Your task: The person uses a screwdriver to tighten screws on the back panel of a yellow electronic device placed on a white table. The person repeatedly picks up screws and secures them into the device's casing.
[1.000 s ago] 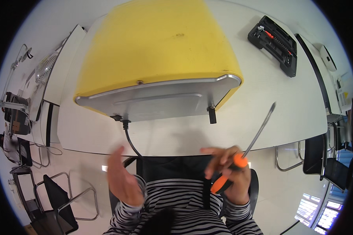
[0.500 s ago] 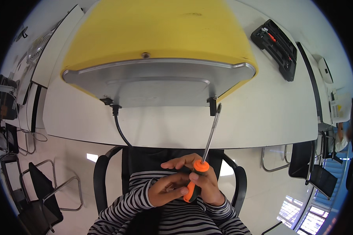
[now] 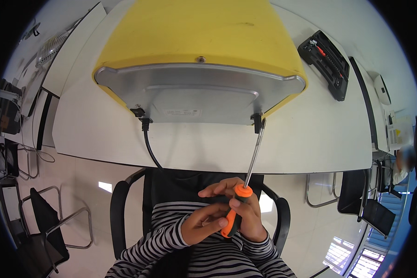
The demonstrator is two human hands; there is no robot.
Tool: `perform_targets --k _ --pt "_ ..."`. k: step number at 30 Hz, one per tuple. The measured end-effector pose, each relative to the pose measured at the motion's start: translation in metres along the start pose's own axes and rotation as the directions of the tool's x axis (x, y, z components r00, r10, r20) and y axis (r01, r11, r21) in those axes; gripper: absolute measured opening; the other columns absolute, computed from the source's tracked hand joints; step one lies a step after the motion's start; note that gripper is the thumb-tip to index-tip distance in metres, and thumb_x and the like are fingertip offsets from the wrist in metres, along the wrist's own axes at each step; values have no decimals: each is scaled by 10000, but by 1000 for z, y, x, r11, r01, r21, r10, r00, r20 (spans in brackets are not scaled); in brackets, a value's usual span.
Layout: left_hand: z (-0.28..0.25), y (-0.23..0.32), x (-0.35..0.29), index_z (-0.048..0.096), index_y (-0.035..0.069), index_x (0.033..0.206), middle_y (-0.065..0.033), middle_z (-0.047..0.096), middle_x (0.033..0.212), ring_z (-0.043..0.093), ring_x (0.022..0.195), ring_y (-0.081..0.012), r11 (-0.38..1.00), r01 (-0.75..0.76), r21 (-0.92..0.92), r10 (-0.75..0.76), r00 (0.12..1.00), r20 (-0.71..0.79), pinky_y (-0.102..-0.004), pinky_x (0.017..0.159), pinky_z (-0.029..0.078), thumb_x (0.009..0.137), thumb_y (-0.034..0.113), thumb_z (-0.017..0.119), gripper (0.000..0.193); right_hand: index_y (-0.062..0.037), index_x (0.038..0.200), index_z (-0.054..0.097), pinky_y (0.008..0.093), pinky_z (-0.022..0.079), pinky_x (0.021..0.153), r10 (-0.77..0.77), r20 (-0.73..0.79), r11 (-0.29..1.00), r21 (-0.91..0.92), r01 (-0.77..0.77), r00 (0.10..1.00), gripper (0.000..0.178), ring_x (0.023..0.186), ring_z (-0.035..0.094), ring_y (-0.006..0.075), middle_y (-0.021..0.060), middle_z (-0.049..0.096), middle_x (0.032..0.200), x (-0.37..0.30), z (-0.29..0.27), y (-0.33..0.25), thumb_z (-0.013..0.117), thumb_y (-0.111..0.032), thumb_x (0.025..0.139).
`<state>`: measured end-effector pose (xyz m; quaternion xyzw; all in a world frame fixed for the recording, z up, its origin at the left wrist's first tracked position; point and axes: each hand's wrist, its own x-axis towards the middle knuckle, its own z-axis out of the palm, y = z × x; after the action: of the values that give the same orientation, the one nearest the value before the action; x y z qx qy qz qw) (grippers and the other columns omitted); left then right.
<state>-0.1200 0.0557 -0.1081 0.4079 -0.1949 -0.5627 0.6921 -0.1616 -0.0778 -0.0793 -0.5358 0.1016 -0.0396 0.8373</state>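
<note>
A screwdriver (image 3: 231,217) with an orange and black handle is held at my lap, its long metal shaft pointing up and away. My right hand (image 3: 250,217) grips the handle, thumb across it and some fingers stretched leftward. On the handle's lower end rest the fingertips of my left hand (image 3: 201,225), curled in from the left. Beyond the hands stands a large yellow casing (image 3: 194,32) with a grey metal panel (image 3: 194,95) facing me. The shaft's tip appears beside a black plug-like piece (image 3: 257,124) at the panel's right lower corner; contact cannot be judged.
A black power cord (image 3: 149,144) runs from the panel's left corner over the edge of the white table (image 3: 319,143). At the far right lies an open black tool case (image 3: 326,65). Chairs (image 3: 44,224) stand at left and right; a person (image 3: 400,164) is at the far right.
The view has shifted slightly, so the yellow casing appears further right. Both hands keep their hold on the screwdriver, with the handle tilted a little differently.
</note>
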Motion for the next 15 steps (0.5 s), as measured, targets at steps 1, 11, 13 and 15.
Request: perform_targets --k 1,11,13,15 --pt "0 -1 0 404 -37 1127 -71 488 940 478 868 -107 1000 8 10 -8 1000 3 -232 751 385 870 177 446 337 54 930 415 346 391 840 0 0 1000 -9 0 1000 322 911 531 279 248 538 931 0 0 0 393 -213 751" --pt "0 3 1 394 -41 1135 -83 484 968 479 914 -125 1000 8 -25 -9 1000 -24 -243 785 382 871 164 438 337 47 999 430 350 424 818 -46 104 996 79 38 993 259 967 518 286 193 510 969 4 -7 4 392 -130 815" --pt "0 3 0 396 -42 1127 -84 483 971 480 917 -127 999 13 -37 -14 1000 -26 -247 786 383 872 158 435 326 48 998 430 348 430 810 -45 102 996 77 37 994 260 960 522 284 196 510 968 4 -6 5 390 -132 814" --pt "1 3 1 401 -42 1118 -83 485 964 482 915 -129 1000 -9 -22 8 1000 -18 -250 787 386 872 154 435 316 50 994 429 345 438 799 -51 102 997 69 44 994 262 952 526 280 198 510 967 3 -6 6 386 -135 813"
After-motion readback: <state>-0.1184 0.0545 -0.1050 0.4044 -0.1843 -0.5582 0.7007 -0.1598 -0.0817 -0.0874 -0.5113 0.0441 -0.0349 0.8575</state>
